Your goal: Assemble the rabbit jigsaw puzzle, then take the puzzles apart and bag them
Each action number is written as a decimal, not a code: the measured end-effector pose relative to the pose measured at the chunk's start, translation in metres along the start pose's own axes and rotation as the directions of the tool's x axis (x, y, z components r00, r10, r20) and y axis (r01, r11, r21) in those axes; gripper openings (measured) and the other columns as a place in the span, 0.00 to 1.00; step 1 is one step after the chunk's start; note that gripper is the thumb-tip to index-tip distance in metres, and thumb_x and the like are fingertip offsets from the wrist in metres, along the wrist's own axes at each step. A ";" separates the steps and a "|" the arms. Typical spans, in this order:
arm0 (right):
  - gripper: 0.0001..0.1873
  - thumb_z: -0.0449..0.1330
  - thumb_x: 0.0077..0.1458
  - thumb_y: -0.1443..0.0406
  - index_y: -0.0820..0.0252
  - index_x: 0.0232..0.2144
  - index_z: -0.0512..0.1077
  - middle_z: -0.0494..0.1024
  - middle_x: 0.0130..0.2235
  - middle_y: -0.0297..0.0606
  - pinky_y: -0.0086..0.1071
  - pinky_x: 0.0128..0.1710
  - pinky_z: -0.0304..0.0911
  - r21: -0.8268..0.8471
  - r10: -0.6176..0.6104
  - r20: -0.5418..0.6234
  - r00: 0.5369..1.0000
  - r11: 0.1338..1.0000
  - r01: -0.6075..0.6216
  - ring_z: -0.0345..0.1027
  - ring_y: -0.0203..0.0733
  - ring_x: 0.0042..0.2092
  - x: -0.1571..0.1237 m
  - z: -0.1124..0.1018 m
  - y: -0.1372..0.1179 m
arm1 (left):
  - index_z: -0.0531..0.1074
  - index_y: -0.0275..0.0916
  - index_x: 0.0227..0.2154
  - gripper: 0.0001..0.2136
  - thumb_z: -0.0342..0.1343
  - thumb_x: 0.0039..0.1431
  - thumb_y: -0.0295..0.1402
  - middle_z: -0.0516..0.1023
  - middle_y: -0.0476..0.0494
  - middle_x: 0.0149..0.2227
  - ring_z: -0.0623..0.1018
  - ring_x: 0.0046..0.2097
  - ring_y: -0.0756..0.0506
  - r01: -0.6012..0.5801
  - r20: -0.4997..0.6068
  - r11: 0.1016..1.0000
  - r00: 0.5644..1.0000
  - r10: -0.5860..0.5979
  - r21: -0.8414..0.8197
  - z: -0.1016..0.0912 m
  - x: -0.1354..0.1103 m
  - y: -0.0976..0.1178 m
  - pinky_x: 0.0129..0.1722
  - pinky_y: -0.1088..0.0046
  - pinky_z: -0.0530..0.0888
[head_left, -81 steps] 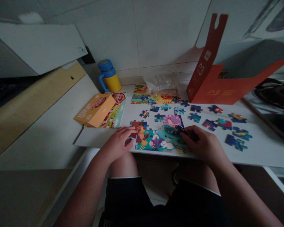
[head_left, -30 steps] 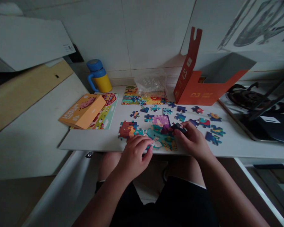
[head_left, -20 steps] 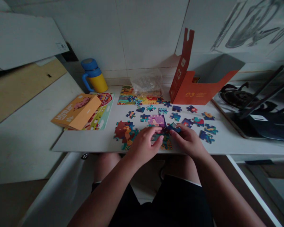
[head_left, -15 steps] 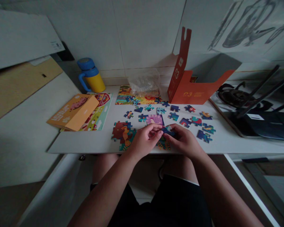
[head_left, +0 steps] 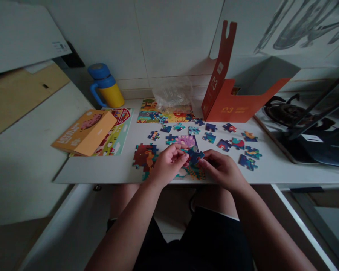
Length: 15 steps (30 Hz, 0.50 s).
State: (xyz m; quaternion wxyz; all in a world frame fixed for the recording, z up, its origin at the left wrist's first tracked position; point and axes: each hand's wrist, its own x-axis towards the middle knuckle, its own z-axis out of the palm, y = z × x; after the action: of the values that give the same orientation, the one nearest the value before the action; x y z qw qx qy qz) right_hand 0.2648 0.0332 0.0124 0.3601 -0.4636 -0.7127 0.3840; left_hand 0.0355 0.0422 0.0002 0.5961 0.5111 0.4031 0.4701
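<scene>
Puzzle piece: small and dark blue, held just above the built part, between both hands
Left hand: fingertips pinch the left edge of the puzzle piece
Right hand: fingertips pinch its right edge, so the two hands are close together and both grip it
How it feels: I think it is very light, flat and stiff like thick card, but the little knobs could bend if squeezed hard
Where to hold: best at the thin edges with fingertips, so the knobs and the picture side stay free
Built part: joined pieces lying flat near the front edge of the white table, partly hidden under the hands
Loose pieces: spread out behind and to the right, apart from each other
Orange box: lies on the left, on top of a picture sheet
Red carton: stands open at the back, by the wall
Plastic bag: clear, lying on a colourful picture at the back
Blue and yellow cup: at the back left, well away from the hands
</scene>
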 end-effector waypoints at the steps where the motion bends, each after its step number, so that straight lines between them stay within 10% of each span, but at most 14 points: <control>1: 0.15 0.62 0.69 0.51 0.56 0.40 0.76 0.80 0.34 0.36 0.33 0.35 0.67 -0.003 -0.002 0.001 1.000 1.000 0.002 0.73 0.42 0.34 0.000 0.000 0.000 | 0.74 0.40 0.51 0.16 0.66 0.66 0.41 0.81 0.47 0.38 0.82 0.36 0.49 -0.012 0.014 1.000 1.000 0.012 0.021 0.000 -0.001 0.000 0.41 0.71 0.79; 8: 0.14 0.59 0.71 0.54 0.55 0.50 0.74 0.82 0.39 0.39 0.33 0.38 0.68 -0.024 -0.017 -0.003 1.000 1.000 0.017 0.75 0.42 0.37 -0.004 0.000 0.010 | 0.78 0.41 0.51 0.12 0.61 0.71 0.41 0.83 0.41 0.46 0.82 0.46 0.45 -0.133 -0.009 0.973 0.991 0.137 0.189 -0.001 -0.006 0.002 0.47 0.69 0.78; 15: 0.15 0.61 0.70 0.51 0.56 0.40 0.76 0.79 0.33 0.36 0.31 0.34 0.65 -0.055 -0.020 0.010 1.000 0.998 0.020 0.71 0.40 0.33 -0.001 0.000 0.002 | 0.81 0.42 0.48 0.14 0.58 0.73 0.45 0.85 0.40 0.49 0.83 0.52 0.42 -0.187 -0.016 0.949 0.980 0.197 0.252 -0.001 -0.009 0.005 0.56 0.63 0.78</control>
State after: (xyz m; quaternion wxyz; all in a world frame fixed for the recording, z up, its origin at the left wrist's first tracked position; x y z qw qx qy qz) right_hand 0.2654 0.0325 0.0107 0.3475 -0.4642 -0.7293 0.3630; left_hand 0.0316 0.0343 0.0051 0.4702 0.6090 0.4194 0.4818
